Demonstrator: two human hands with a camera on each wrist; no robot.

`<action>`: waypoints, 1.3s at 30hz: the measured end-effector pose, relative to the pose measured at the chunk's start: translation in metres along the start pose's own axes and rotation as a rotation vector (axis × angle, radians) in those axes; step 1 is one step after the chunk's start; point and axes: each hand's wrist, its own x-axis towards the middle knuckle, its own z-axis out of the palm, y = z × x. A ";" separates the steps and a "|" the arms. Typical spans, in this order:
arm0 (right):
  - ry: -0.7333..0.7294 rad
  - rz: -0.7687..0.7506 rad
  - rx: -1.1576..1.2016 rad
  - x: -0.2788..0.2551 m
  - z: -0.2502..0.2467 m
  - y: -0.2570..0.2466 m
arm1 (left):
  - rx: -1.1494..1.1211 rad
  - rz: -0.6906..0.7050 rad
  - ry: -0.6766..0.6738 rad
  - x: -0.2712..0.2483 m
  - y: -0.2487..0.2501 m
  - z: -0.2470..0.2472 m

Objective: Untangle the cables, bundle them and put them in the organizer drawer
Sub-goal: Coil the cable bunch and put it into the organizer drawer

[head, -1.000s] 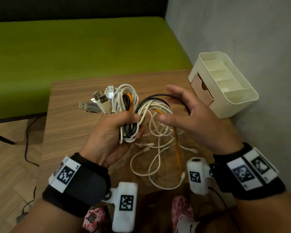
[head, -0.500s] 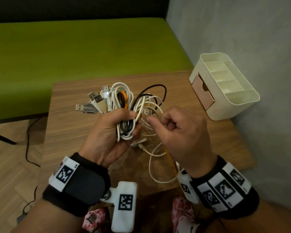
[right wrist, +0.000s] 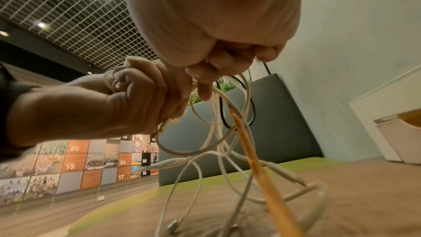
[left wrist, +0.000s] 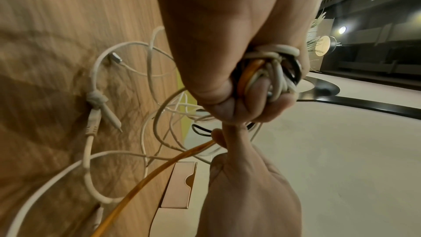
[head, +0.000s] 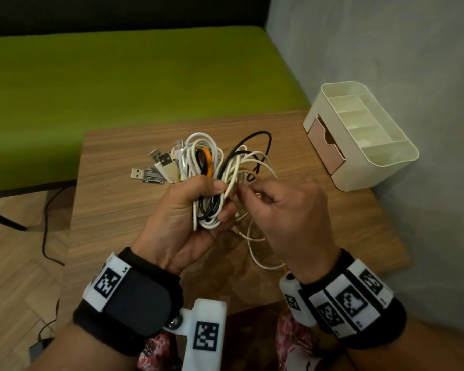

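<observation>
A tangle of white, black and orange cables [head: 212,167] is held above the wooden table [head: 113,210]. My left hand [head: 188,210] grips the coiled middle of the bundle [left wrist: 268,71], with several USB plugs [head: 158,167] sticking out to the left. My right hand [head: 281,210] pinches loose strands beside the left thumb, and in the right wrist view its fingers [right wrist: 205,86] curl on white and orange strands. Loose ends [head: 255,250] with a knotted white cable [left wrist: 96,99] trail onto the table. The cream organizer [head: 359,135] stands at the right with its pink drawer [head: 326,145] partly pulled out.
A green bench [head: 118,84] runs behind the table and a grey wall [head: 386,49] is on the right. A dark cord [head: 46,223] lies on the wooden floor at the left. The table's right edge is just beyond the organizer.
My right hand went from spread open beside the black loop to curled, and came in against the left hand, where it now pinches strands. The left hand kept its grip on the bundle.
</observation>
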 end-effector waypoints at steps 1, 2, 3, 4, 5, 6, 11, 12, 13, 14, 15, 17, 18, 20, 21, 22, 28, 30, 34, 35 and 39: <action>-0.010 -0.003 -0.037 0.000 0.000 0.001 | -0.003 -0.004 0.003 0.000 0.000 0.000; -0.015 -0.005 -0.079 0.001 0.000 0.003 | -0.005 -0.008 0.004 0.000 0.000 -0.001; -0.017 -0.008 -0.123 0.001 0.000 0.004 | -0.007 -0.013 0.002 -0.001 0.000 -0.001; -0.019 -0.013 -0.160 0.001 -0.001 0.005 | -0.011 -0.015 -0.001 -0.001 0.000 -0.001; -0.022 -0.021 -0.179 0.001 -0.001 0.004 | -0.017 -0.018 -0.007 -0.001 0.000 -0.001; -0.030 -0.024 -0.163 0.000 0.000 0.002 | -0.027 -0.021 -0.015 -0.001 0.001 -0.002; -0.178 0.218 0.249 0.002 0.000 -0.008 | -0.051 -0.038 -0.054 0.000 0.002 -0.006; -0.218 0.285 0.325 0.004 -0.002 -0.008 | -0.045 -0.038 -0.059 0.000 0.003 -0.007; -0.249 0.341 0.384 0.006 -0.004 -0.008 | -0.036 -0.038 -0.061 0.001 0.003 -0.009; -0.264 0.377 0.426 0.007 -0.006 -0.008 | -0.025 -0.035 -0.063 0.002 0.005 -0.011; -0.261 0.383 0.451 0.008 -0.008 -0.007 | -0.015 -0.030 -0.067 0.003 0.006 -0.012; -0.238 0.312 0.480 0.007 -0.012 -0.006 | -0.012 -0.015 -0.051 0.003 0.011 -0.014; -0.237 0.255 0.502 0.007 -0.014 -0.004 | -0.019 -0.002 -0.025 0.003 0.014 -0.015; -0.269 0.161 0.559 0.007 -0.019 0.003 | -0.028 0.043 0.048 0.003 0.022 -0.016; -0.299 0.141 0.586 0.008 -0.022 0.008 | -0.030 0.067 0.080 0.003 0.027 -0.018; -0.333 0.146 0.608 0.010 -0.027 0.014 | -0.034 0.088 0.097 0.003 0.031 -0.020; -0.460 0.262 0.380 0.015 -0.040 0.036 | 0.026 0.071 0.097 0.004 0.026 -0.017; -0.487 0.318 0.222 0.016 -0.038 0.039 | 0.052 0.079 0.103 0.005 0.023 -0.015; -0.286 0.707 0.147 0.022 -0.041 0.046 | 0.064 0.097 0.115 0.004 0.022 -0.013; -0.189 0.777 0.194 0.025 -0.042 0.048 | 0.066 0.103 0.113 0.004 0.021 -0.013; -0.055 0.789 0.184 0.026 -0.045 0.051 | 0.062 0.106 0.094 0.004 0.020 -0.014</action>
